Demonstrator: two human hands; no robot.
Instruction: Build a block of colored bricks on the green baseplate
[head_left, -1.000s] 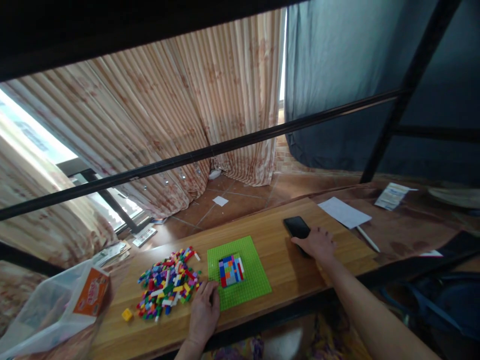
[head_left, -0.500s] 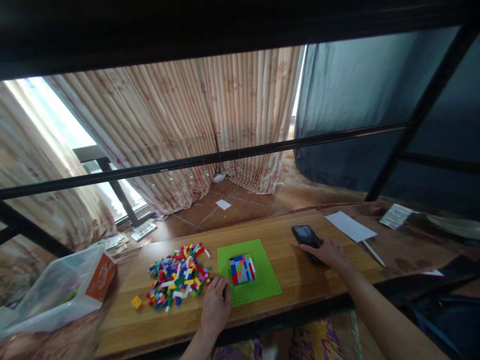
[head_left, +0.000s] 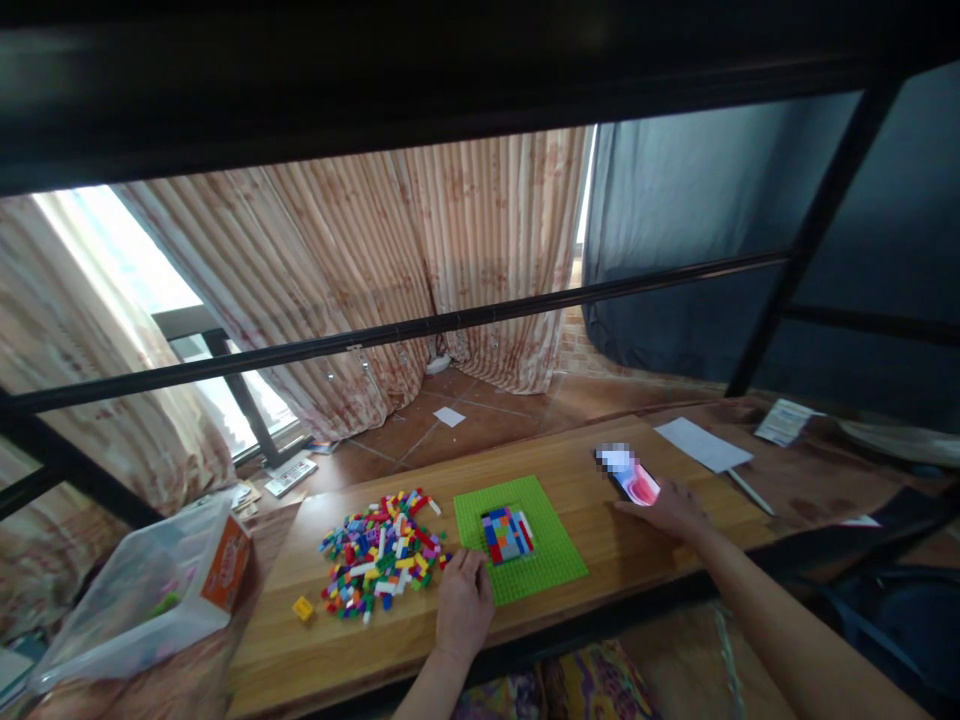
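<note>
Head view: wood desk (head_left: 277,665) across the lower frame, both bare hands over it. Left hand (head_left: 465,603) palm down, fingers bent, at the left edge of a green baseplate (head_left: 553,560), between it and the pile of loose bricks (head_left: 386,550). Can't make out whether anything is pinched under those fingers. Brick build (head_left: 510,535) sits on the baseplate, a small multicolour patch of blue, red, orange, grey and white, just right of the left fingertips. Pile is mixed colours, spread on the desk left of the baseplate; one yellow brick (head_left: 302,608) lies apart, left of the pile.

Right hand (head_left: 667,513) at the near end of a phone (head_left: 636,484), thumb along its near side, touching; grip or just resting, not clear. Phone lies right of the baseplate, screen lit, far part pixelated.

Right end: white paper (head_left: 703,445) by the desk edge, white pen (head_left: 750,492) next to it, printed packet (head_left: 786,421) farther right. Far left: translucent bin (head_left: 142,640) with an orange label (head_left: 227,568), some pink and green inside. Behind: black rail (head_left: 390,337), floral curtains (head_left: 315,270), dark blue curtain (head_left: 675,220), tiled floor (head_left: 491,410).
</note>
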